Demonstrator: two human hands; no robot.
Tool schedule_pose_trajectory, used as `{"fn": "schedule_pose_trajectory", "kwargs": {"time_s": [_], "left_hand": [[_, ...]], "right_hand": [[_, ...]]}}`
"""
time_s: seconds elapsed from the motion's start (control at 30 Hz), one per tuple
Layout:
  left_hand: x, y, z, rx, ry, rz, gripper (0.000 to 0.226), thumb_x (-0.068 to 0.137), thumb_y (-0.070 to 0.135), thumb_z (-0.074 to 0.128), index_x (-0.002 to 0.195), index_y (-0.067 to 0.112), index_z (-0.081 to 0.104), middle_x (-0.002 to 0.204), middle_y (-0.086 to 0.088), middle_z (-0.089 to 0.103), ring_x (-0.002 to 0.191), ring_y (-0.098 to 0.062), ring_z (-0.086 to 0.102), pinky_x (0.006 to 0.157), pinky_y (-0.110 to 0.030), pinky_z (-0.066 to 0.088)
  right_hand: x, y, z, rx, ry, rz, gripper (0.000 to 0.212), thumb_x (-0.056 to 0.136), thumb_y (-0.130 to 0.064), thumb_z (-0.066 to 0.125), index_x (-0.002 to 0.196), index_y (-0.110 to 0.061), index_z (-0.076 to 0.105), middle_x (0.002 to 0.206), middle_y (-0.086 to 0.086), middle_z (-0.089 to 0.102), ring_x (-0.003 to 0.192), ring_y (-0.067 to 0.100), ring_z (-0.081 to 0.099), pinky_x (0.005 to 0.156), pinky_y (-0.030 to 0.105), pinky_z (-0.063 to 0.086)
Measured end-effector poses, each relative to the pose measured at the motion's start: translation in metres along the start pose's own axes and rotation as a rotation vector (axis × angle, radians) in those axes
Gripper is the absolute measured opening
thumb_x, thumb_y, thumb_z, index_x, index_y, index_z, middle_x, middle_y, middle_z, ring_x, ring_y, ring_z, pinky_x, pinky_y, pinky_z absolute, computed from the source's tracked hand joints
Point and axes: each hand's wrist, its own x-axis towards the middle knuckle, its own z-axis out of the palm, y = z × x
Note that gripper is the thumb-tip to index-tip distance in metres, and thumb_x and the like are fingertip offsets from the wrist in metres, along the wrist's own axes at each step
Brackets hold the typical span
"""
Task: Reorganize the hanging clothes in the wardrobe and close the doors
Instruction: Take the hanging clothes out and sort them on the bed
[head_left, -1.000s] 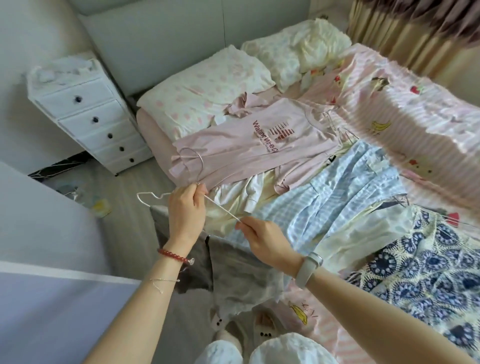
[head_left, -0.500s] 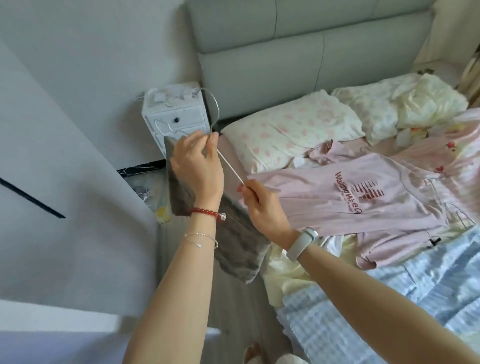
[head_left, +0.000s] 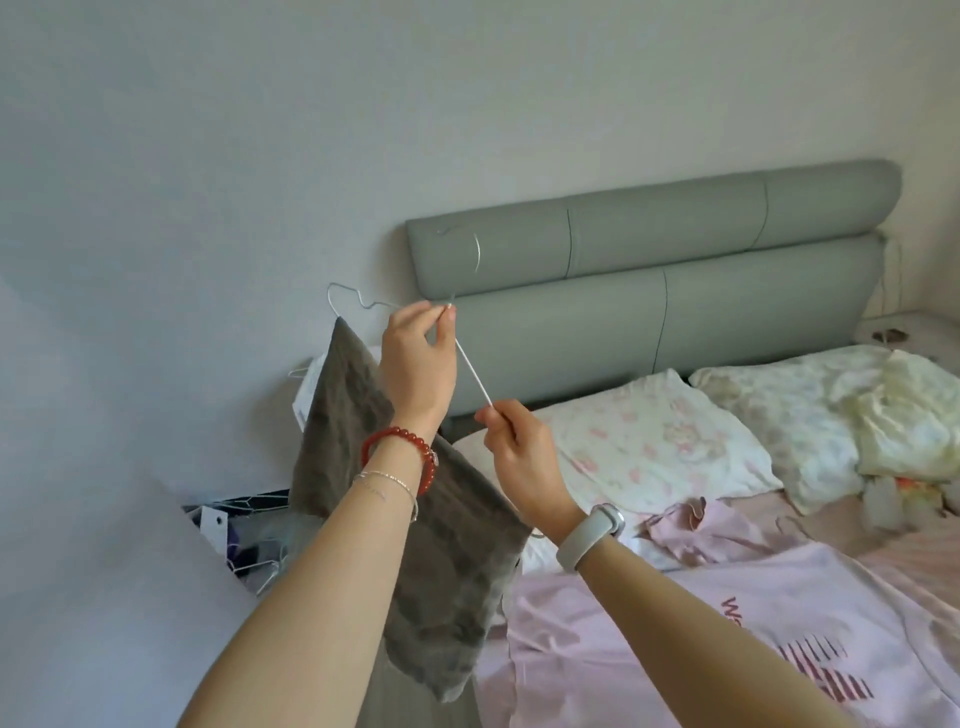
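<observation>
A white wire hanger (head_left: 470, 366) is held up in front of the grey headboard, with a grey-brown garment (head_left: 447, 571) draped over its lower bar and hanging down. My left hand (head_left: 418, 364) pinches the hanger at its neck, just under the hook. My right hand (head_left: 522, 457) pinches the slanted right arm of the hanger lower down. A pink T-shirt with red print (head_left: 779, 639) lies flat on the bed to the right. No wardrobe is in view.
A grey padded headboard (head_left: 675, 270) stands behind the bed. Pillows (head_left: 660, 441) and a crumpled cream blanket (head_left: 904, 421) lie at the bed's head. Loose wire hangers and clutter (head_left: 249, 540) sit on the floor at left, beside a white panel.
Both hands have lifted the hanger with the grey garment up off the bed to headboard height, and my view has swung upward and to the left.
</observation>
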Motion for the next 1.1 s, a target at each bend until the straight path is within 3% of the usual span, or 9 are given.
{"fn": "schedule_pose_trajectory", "kwargs": {"time_s": [0.2, 0.33, 0.43, 0.57, 0.7, 0.87, 0.93, 1.0, 1.1], "left_hand": [[0.050, -0.008, 0.114, -0.001, -0.278, 0.178, 0.036, 0.092, 0.010, 0.051, 0.128, 0.005, 0.050, 0.134, -0.011, 0.048, 0.128, -0.020, 0.040, 0.102, -0.016, 0.024], [0.031, -0.057, 0.182, 0.081, -0.470, 0.121, 0.047, 0.093, 0.016, 0.050, 0.138, 0.011, 0.037, 0.142, -0.008, 0.038, 0.133, -0.018, 0.031, 0.101, -0.014, 0.018], [-0.017, -0.112, 0.225, 0.183, -0.653, 0.023, 0.046, 0.094, 0.020, 0.047, 0.139, 0.014, 0.036, 0.145, -0.006, 0.035, 0.133, -0.019, 0.032, 0.102, -0.023, 0.025], [-0.093, -0.188, 0.272, 0.362, -0.913, -0.108, 0.051, 0.096, 0.024, 0.044, 0.143, 0.016, 0.028, 0.150, -0.009, 0.026, 0.139, -0.023, 0.022, 0.110, -0.043, 0.027], [-0.161, -0.253, 0.305, 0.570, -1.216, -0.148, 0.059, 0.097, 0.038, 0.038, 0.148, 0.029, 0.009, 0.156, -0.003, 0.003, 0.143, -0.027, 0.003, 0.111, -0.052, 0.020], [-0.194, -0.312, 0.330, 0.789, -1.357, -0.056, 0.057, 0.096, 0.048, 0.028, 0.144, 0.042, -0.002, 0.155, 0.009, -0.015, 0.143, -0.023, -0.011, 0.110, -0.062, 0.004], [-0.200, -0.326, 0.338, 0.784, -1.368, -0.052, 0.056, 0.096, 0.048, 0.027, 0.144, 0.044, -0.004, 0.154, 0.011, -0.017, 0.142, -0.022, -0.013, 0.110, -0.062, 0.005], [-0.206, -0.330, 0.342, 0.768, -1.374, -0.058, 0.056, 0.097, 0.047, 0.027, 0.144, 0.044, -0.004, 0.154, 0.011, -0.018, 0.142, -0.023, -0.015, 0.110, -0.061, 0.004], [-0.205, -0.323, 0.340, 0.747, -1.357, -0.051, 0.056, 0.097, 0.043, 0.031, 0.145, 0.040, 0.002, 0.155, 0.009, -0.012, 0.143, -0.024, -0.011, 0.111, -0.060, 0.007]], "right_hand": [[0.094, 0.078, -0.060, 0.020, 0.151, 0.050, 0.021, 0.095, -0.012, 0.040, 0.081, -0.016, 0.055, 0.056, -0.010, 0.045, 0.051, 0.003, 0.044, 0.054, 0.014, 0.036], [0.132, 0.156, -0.114, -0.015, 0.251, 0.139, 0.019, 0.094, -0.011, 0.041, 0.083, -0.011, 0.057, 0.053, -0.008, 0.044, 0.049, 0.008, 0.040, 0.052, 0.024, 0.033], [0.145, 0.228, -0.156, -0.082, 0.339, 0.264, 0.022, 0.094, -0.010, 0.040, 0.091, -0.002, 0.060, 0.058, -0.004, 0.047, 0.054, 0.013, 0.042, 0.054, 0.025, 0.035], [0.136, 0.336, -0.207, -0.276, 0.397, 0.483, 0.035, 0.096, -0.013, 0.033, 0.101, 0.009, 0.060, 0.089, 0.015, 0.063, 0.085, 0.026, 0.054, 0.080, 0.033, 0.042], [0.110, 0.422, -0.237, -0.438, 0.375, 0.568, 0.033, 0.095, -0.010, 0.032, 0.113, -0.001, 0.057, 0.102, 0.021, 0.063, 0.086, 0.024, 0.051, 0.085, 0.039, 0.044], [0.095, 0.482, -0.255, -0.543, 0.271, 0.621, 0.034, 0.096, -0.017, 0.031, 0.116, -0.006, 0.056, 0.084, 0.004, 0.067, 0.070, 0.019, 0.051, 0.055, 0.023, 0.037], [0.087, 0.496, -0.257, -0.579, 0.197, 0.713, 0.038, 0.096, -0.014, 0.030, 0.131, -0.008, 0.045, 0.105, 0.005, 0.065, 0.090, 0.022, 0.055, 0.069, 0.015, 0.042], [0.079, 0.505, -0.252, -0.586, 0.103, 0.807, 0.046, 0.098, -0.014, 0.029, 0.143, -0.011, 0.025, 0.133, 0.015, 0.049, 0.116, 0.031, 0.048, 0.090, 0.024, 0.038], [0.066, 0.504, -0.239, -0.596, -0.006, 0.833, 0.052, 0.099, -0.020, 0.031, 0.146, -0.012, 0.012, 0.151, 0.014, 0.023, 0.134, 0.034, 0.030, 0.107, 0.037, 0.026]]}}
